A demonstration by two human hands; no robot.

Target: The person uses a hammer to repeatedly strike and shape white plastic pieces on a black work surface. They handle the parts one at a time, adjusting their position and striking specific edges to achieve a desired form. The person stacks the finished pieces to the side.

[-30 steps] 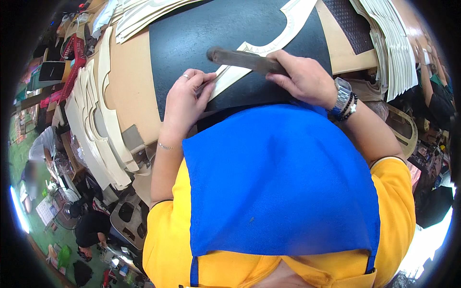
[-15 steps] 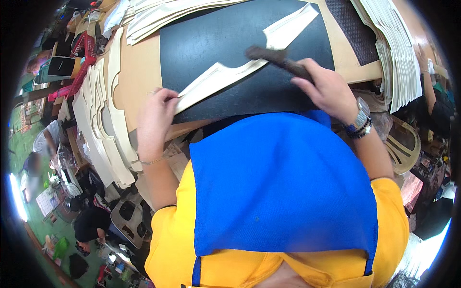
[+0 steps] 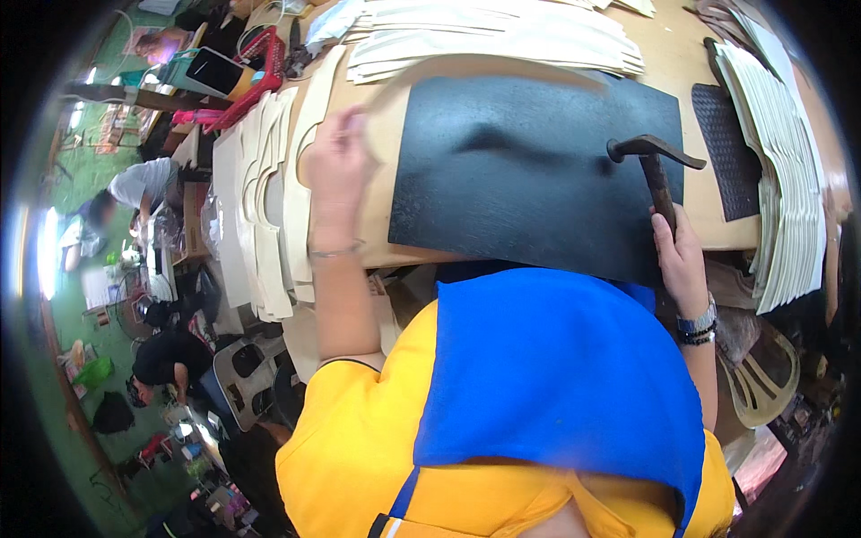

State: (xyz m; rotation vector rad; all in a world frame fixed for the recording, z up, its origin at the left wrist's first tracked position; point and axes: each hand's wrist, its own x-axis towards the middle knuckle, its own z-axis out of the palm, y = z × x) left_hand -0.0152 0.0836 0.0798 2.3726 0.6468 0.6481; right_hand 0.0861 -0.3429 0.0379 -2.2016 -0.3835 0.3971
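One hammer (image 3: pixel 653 170) lies over the right end of the black mat (image 3: pixel 529 170), its handle wrapped in the right hand (image 3: pixel 682 260), grip pressed together. Left hand (image 3: pixel 336 166) pinches a blurred cream cut piece (image 3: pixel 475 70) near the surface's left edge, beside stacked cream pieces (image 3: pixel 260 206).

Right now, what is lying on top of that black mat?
The black mat looks bare; the hammer in the right hand hangs over its right end. The wooden table beneath is covered there.
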